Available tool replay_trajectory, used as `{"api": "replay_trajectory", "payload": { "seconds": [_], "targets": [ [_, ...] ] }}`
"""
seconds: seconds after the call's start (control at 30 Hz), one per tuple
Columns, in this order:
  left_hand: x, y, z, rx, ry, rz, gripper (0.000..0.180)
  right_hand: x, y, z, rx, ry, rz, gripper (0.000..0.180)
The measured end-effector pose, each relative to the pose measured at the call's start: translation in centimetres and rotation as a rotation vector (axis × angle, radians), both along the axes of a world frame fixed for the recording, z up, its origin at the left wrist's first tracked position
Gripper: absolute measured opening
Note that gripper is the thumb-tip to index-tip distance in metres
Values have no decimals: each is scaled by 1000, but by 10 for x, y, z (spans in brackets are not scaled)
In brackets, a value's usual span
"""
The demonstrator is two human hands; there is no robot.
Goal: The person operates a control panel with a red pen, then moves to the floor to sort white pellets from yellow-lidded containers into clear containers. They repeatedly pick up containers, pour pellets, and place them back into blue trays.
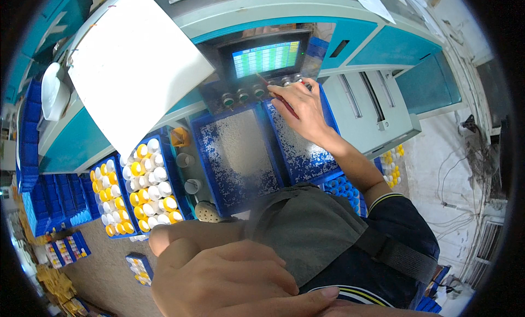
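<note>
Slim, dark-red, pen-like tool (287,107), aslant near the lit screen (268,59)

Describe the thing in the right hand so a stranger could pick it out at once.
On the teal machine, find the lit screen. Below it, the right hand holds a slim, dark red tool. Its long, thin shape sets it apart from the round buttons nearby.

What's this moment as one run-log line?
right hand: holds red pen-like tool, near lit screen | left hand: foreground, grip unclear | blue tray: small white pieces
</note>
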State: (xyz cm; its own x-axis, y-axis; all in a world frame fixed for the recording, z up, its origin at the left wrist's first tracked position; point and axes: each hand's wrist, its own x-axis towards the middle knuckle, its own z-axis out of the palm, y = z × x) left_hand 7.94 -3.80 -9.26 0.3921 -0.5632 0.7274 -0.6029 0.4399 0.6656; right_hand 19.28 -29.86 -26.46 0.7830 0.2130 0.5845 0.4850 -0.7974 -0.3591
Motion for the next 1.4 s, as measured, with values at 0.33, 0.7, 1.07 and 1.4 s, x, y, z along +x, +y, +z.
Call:
{"api": "replay_trajectory", "payload": {
  "seconds": [0.33,0.7,1.07,1.4],
  "targets": [
    [-5,-4,3,-14,-6,51,64,3,15,0,24,-4,28,32],
    [-10,-3,7,20,90,78,48,1,15,-5,16,25,44,29],
    [-4,-4,5,18,-1,92,47,0,13,-5,-3,23,26,30],
    [-8,-8,13,18,113,100,46,-1,11,-4,-4,14,23,29]
  ]
}}
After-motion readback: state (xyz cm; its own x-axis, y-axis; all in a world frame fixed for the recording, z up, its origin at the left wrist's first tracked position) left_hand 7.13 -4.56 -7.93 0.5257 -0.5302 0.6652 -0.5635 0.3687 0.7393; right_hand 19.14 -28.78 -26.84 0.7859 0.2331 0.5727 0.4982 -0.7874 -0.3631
